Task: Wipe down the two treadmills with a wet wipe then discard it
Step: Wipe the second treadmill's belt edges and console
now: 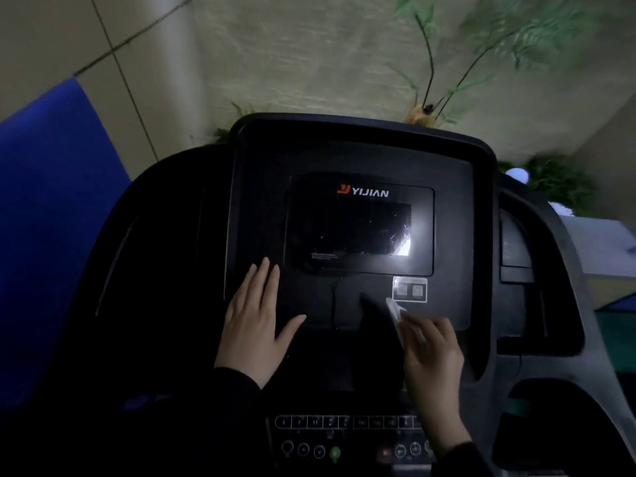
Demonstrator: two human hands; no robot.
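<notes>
A black treadmill console (358, 156) fills the middle of the view, with a dark screen (351, 232) under an orange-and-white logo. My left hand (256, 325) lies flat on the panel below the screen's left corner, fingers spread, holding nothing. My right hand (432, 356) presses a white wet wipe (395, 313) against the panel just under a small grey sticker (409, 289). Only the wipe's upper edge shows past my fingers. Both sleeves are dark.
A row of round buttons (334, 451) and a numbered key strip run along the console's bottom edge. The grey right handrail (564, 270) curves past the console. A blue panel (51, 201) stands at left. Green plants (537, 39) hang behind.
</notes>
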